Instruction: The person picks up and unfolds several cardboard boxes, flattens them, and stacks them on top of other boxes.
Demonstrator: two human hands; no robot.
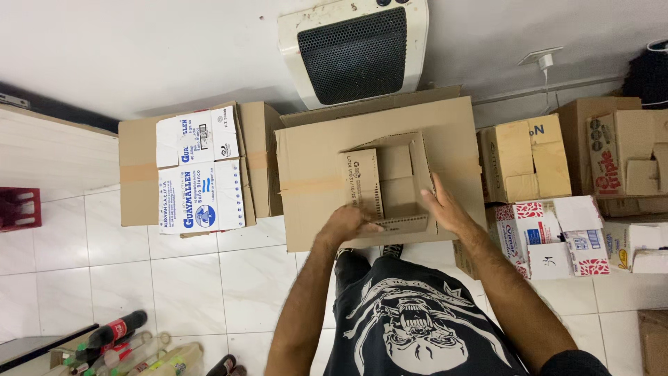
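Folding a small cardboard box (393,184): left hand (351,223) is curled, gripping its front flap, right hand (445,209) is spread flat against the side; next, tucking calls for steady pressure.

brown cardboard box (313,174), white tiled floor (188,285)

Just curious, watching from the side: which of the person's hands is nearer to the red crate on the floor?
The left. The left hand grips the small open box on the side toward the red crate; the right hand holds the box's far side, away from the crate.
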